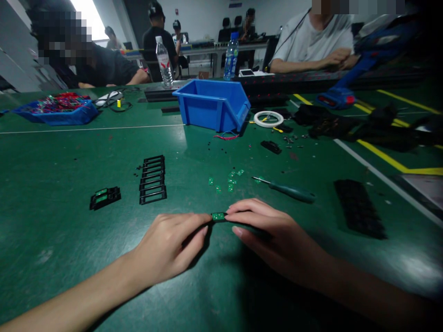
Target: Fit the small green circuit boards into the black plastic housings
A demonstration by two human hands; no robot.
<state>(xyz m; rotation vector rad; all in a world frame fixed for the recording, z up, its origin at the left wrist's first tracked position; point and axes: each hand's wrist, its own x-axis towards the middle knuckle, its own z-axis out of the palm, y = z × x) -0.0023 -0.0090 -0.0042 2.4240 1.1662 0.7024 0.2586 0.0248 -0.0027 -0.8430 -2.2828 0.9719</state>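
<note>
The green table (62,244) fills most of the view. On its far side stands a blue bin (202,113), with a blue drill (349,80) to the right and a blue tray (65,118) of coloured wires (62,100) to the left.

Nearer, the left hand (178,240) comes in from the lower left, almost closed, fingers curled and thumb just under the index finger. The right hand (272,233) faces it from the lower right, less closed, with a dark gap between fingers and thumb; what fills that gap cannot be told.

To the right of the right hand, well apart, lies a black block (360,207). A screwdriver (292,192) lies just beyond that hand, tip to the left. A black frame (152,180) lies beyond the left hand, and a holder (105,197) sits left of the frame.

Directly between the hands is a small black piece (218,221). The left hand pinches its left end; the right fingertips touch its right end, though whether they grip it cannot be told. Its top, bearing a green board (218,216), shows between the fingertips. Smaller loose boards (230,188) are scattered just beyond.
</note>
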